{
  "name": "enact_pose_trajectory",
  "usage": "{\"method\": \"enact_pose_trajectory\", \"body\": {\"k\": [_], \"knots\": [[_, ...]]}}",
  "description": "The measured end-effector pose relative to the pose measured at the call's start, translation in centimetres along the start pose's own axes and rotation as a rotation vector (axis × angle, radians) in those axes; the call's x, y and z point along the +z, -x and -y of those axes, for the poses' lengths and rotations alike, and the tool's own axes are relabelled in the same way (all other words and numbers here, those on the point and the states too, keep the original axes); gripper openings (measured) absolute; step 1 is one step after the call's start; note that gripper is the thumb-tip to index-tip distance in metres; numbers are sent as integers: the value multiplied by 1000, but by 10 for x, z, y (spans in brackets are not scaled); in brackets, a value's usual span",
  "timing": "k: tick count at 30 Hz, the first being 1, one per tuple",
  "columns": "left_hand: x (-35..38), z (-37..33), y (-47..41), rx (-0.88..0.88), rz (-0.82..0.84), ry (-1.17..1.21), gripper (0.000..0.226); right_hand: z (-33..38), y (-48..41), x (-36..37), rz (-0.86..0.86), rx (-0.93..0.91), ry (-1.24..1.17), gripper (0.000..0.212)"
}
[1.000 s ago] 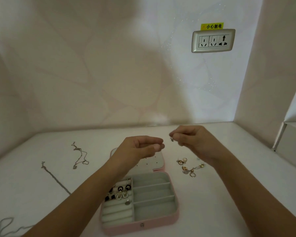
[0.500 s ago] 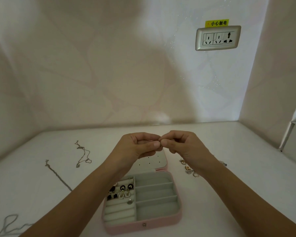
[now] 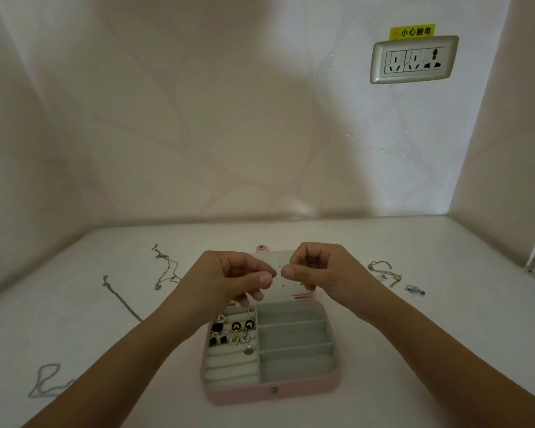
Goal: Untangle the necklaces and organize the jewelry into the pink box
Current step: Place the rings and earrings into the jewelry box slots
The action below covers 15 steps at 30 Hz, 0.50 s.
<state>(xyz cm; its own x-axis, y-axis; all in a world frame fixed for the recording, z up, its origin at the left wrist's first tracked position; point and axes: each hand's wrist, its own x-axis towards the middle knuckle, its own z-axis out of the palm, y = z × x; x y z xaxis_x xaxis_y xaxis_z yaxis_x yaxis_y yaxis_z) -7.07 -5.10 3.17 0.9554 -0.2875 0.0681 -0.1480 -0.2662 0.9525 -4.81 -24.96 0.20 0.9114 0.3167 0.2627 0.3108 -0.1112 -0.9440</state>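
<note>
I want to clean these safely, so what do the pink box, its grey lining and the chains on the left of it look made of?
Pink box: matte pink shell with a small metal snap, probably faux leather; the grain is too fine to tell. Grey lining: soft and dull, like velvet or flocking. Chains: thin glinting links, metal, silvery in this dim light.

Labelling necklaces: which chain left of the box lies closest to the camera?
The pale looped chain at lower left; the straight chain and the tangled chain lie farther back.
</note>
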Motion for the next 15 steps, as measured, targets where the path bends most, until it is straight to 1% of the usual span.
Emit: {"method": "enact_pose_trajectory", "body": {"k": [2,5,8,12,13,15], "knots": [[-9,7,9,-42,6,-71,8,-2,-1,1,6,21,47,17],[-19,16,24,-108,47,-107,12,-6,-2,0,9,63,106,18],[-23,24,35,-166,71,-116,17,-5,-1,3,78,74,180,17],[-25,28,42,-178,75,-171,18,0,7,16,226,-63,374,3],[-25,28,43,-175,79,-183,16,0,9,20,260,-121,441,4],[-24,27,44,-167,95,-207,12,-2,12,27,334,-220,569,14]]}}
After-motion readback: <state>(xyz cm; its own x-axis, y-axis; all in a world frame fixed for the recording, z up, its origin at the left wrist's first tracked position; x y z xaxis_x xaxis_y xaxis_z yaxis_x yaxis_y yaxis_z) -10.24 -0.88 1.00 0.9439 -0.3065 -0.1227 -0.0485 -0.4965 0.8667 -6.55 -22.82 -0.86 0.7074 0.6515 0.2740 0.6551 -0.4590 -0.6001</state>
